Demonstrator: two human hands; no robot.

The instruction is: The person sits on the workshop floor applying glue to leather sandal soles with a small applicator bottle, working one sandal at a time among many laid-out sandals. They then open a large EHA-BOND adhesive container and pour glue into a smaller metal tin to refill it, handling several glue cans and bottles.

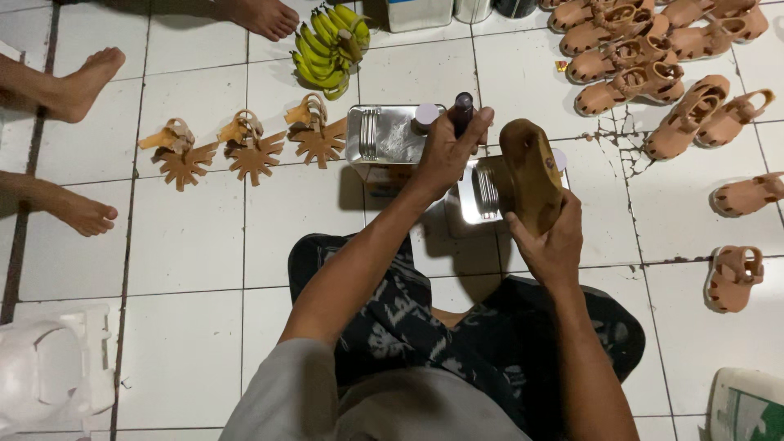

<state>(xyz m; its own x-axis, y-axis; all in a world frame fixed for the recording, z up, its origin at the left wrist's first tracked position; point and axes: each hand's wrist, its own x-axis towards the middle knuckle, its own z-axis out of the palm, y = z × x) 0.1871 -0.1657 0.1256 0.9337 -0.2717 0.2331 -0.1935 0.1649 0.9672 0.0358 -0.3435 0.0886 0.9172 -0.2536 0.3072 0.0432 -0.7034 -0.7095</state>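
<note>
Holding tan shoe sole (531, 173) upright in right hand (549, 242), fingers wrapped around lower end, above lap. Left hand (445, 151) clenched around small dark bottle (463, 110), just left of sole. Under hands, two metal tins (384, 135) on white tile floor (188, 237). Left of tins, three cut leather uppers (245, 145) in row. Bananas (329, 49) behind. Many finished tan sandals (653, 57) on right. Other person's bare feet (77, 82) at far left.
</note>
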